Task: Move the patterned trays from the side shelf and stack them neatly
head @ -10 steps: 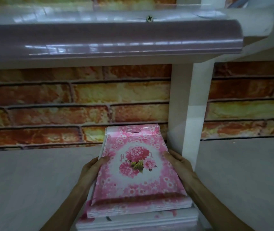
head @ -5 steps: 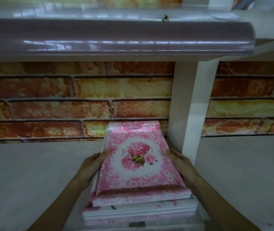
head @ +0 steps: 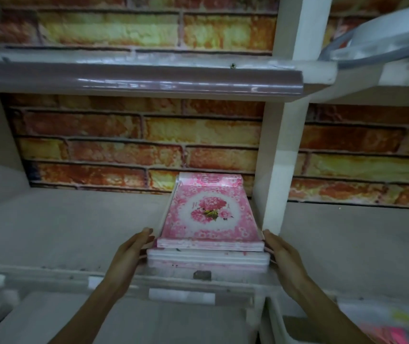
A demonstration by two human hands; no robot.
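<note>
While the stack of pink floral trays (head: pixel 210 219) sits centre frame on the grey shelf (head: pixel 74 232), the white post (head: pixel 276 182) crowds its right side, brick wallpaper (head: pixel 124 145) behind. Left hand (head: pixel 131 252) and right hand (head: pixel 282 254) press flat, fingers straight, against the stack's sides. Upper right, some grey rimmed thing (head: pixel 384 38) is blurred and cut off; lower right, something pink (head: pixel 397 333) is too smeared to identify.

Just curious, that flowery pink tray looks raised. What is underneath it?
Under the flowery pink tray lies a stack of more trays; only their white and pink front edges show. Their patterns and exact number are covered. Left hand and right hand flank them.
</note>
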